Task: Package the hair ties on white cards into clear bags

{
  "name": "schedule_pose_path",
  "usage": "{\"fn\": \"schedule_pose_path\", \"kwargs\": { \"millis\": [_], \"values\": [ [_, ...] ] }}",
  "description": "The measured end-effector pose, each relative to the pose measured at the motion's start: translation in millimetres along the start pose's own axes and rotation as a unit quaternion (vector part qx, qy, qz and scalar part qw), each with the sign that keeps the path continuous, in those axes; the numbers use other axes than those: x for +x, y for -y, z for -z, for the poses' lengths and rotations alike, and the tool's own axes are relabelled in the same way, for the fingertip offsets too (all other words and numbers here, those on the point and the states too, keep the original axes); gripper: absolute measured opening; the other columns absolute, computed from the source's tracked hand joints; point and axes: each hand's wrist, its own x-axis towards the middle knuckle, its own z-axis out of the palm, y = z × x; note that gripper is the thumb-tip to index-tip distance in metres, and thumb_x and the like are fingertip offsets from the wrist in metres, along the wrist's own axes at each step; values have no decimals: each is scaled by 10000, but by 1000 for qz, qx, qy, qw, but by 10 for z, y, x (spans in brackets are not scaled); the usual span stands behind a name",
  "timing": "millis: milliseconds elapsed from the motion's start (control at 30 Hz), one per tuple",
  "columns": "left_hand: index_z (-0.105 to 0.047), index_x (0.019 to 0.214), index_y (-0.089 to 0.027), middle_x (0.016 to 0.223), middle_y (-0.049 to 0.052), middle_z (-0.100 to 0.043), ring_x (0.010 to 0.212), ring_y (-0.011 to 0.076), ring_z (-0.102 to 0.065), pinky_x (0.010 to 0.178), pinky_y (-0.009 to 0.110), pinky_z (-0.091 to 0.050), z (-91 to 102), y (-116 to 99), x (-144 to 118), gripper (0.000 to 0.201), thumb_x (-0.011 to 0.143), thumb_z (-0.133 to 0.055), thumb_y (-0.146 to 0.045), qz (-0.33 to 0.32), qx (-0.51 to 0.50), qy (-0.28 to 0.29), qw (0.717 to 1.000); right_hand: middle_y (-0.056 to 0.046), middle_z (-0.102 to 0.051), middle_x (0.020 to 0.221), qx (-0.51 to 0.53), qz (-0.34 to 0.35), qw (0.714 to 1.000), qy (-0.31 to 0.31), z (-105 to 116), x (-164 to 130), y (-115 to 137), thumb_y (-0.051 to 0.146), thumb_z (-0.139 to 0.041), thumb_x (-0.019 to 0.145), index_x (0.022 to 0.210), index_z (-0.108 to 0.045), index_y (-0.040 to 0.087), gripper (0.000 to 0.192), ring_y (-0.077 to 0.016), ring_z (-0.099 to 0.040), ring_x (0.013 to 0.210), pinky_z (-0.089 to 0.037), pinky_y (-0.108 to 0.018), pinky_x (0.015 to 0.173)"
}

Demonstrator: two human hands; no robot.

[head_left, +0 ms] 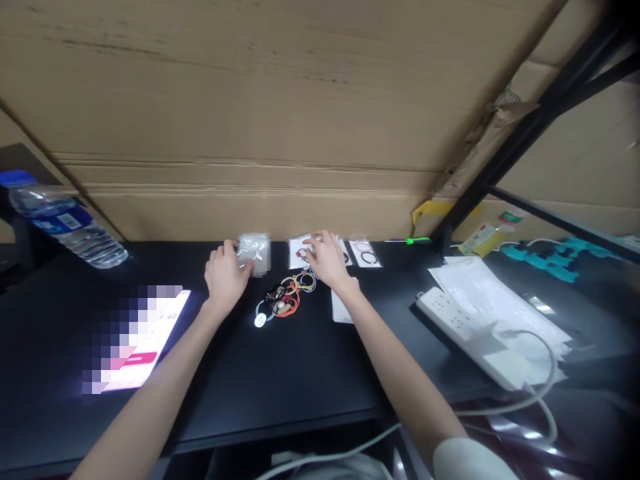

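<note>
My left hand (225, 277) has its fingers curled at the left edge of a stack of clear plastic bags (257, 253), the thumb touching the stack. Across from it, my right hand (330, 260) bends its fingers and thumb over a white-backed hair tie packet (297, 255), gripping near its right side; the fingertips are partly blurred. Between and below the hands lies a loose pile of colourful hair ties (285, 297). Another packet, with pink and black hair ties (366, 254), lies right of my right hand. Under my right wrist sits a white stack of cards or bags (342, 308), partly hidden.
A lit phone-like screen (150, 353) lies left on the black table (270, 387). A water bottle (75, 220) leans at far left. On the right are a power strip (465, 333) with cables, white plastic sheets (493, 293) and a yellow drink bottle (487, 237). Cardboard (270, 120) walls the back.
</note>
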Motion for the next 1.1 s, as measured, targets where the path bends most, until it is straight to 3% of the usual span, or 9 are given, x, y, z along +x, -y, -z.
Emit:
{"fn": "schedule_pose_path", "kwargs": {
  "millis": [200,300,400,500,667,767,867,967,1100],
  "values": [
    [-601,1157,-207,951,62,-734,905,252,-735,915,390,-568,-39,-40,48,315,856,-630,-296,-48,-241,-54,968,-156,-633,1301,22,45,996,-70,146,-89,100,279,-562,1030,1332,-680,201,333,-329,-577,1228,-490,-491,1055],
    [-627,1099,-222,979,57,-762,846,225,-759,788,340,-597,25,-116,44,279,858,-659,-357,-49,-343,-23,938,-151,-648,1296,47,78,991,-99,186,-170,152,343,-582,1036,1429,-598,207,417,-324,-601,1218,-510,-476,1035],
    [-673,1066,-217,981,70,-788,878,238,-771,779,347,-608,126,-209,4,283,855,-696,-404,-82,-374,19,924,-144,-663,1320,50,94,990,-92,182,-234,191,388,-597,1034,1474,-559,229,469,-321,-622,1223,-521,-467,1030],
    [-735,1082,-227,983,63,-809,952,254,-774,838,369,-607,211,-271,-37,275,865,-706,-393,-134,-349,44,926,-128,-691,1337,67,80,990,-90,164,-255,211,380,-592,1039,1452,-578,239,436,-301,-662,1200,-538,-435,997],
    [-747,1177,-233,1002,52,-815,912,250,-774,909,411,-601,281,-263,-53,315,915,-661,-386,-171,-318,85,929,-58,-803,1033,138,36,988,-52,159,-287,251,286,-563,1047,1227,-697,252,228,-237,-759,934,-553,-367,877],
    [-678,1286,-225,1109,82,-794,1081,318,-734,1047,536,-534,305,-259,-73,385,934,-641,-378,-200,-207,1,958,-30,-809,960,234,21,971,-39,158,-348,295,273,-613,1006,1158,-696,253,174,-216,-770,870,-562,-348,848],
    [-601,1357,-192,1346,147,-701,1333,365,-604,1247,637,-304,310,-294,-134,461,957,-628,-418,-278,-112,-94,949,-20,-806,927,329,-14,944,-38,146,-414,344,274,-649,961,1097,-669,248,140,-205,-771,833,-574,-346,833],
    [-548,1393,-207,1493,152,-604,1467,348,-492,1315,622,-153,296,-342,-213,559,951,-649,-535,-376,-98,-95,916,-14,-801,878,372,-47,925,-57,140,-453,391,275,-673,924,1034,-633,246,120,-208,-769,819,-571,-358,839],
    [-529,1339,-185,1521,195,-557,1523,374,-413,1308,632,-164,270,-343,-281,614,919,-679,-609,-420,-84,-73,901,14,-786,829,408,-43,909,-74,141,-483,443,298,-693,902,1037,-579,263,180,-202,-753,792,-554,-345,801]
  ]
}}
